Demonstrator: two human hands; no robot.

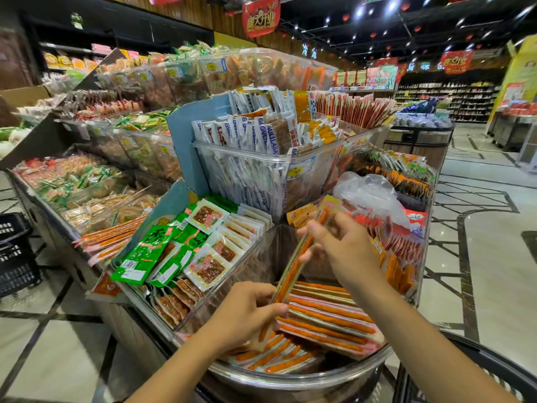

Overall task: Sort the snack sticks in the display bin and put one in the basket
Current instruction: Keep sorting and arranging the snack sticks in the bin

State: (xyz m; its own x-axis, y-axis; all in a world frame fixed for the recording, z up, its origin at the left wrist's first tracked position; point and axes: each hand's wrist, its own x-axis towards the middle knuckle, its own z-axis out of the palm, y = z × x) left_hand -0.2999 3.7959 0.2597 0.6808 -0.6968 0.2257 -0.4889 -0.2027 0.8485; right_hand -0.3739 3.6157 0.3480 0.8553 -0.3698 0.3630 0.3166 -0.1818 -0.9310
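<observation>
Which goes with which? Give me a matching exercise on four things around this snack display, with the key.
Things:
1. snack stick
2. green packets
3. black basket
4. blue-and-white sticks

Places:
A. on the floor, far left
B. upright in the raised clear bin
C. held at both ends, left hand and right hand
D. lying in the bin left of the hands

Pairs: 1-C, 2-D, 3-A, 4-B

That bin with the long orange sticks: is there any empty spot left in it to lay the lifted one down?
Hardly. The display bin is covered with snack sticks from its front rim to the back wall. The only gap is the darker strip at the back, between the pile and the clear divider, under the held stick that the left hand and right hand grip.
</observation>
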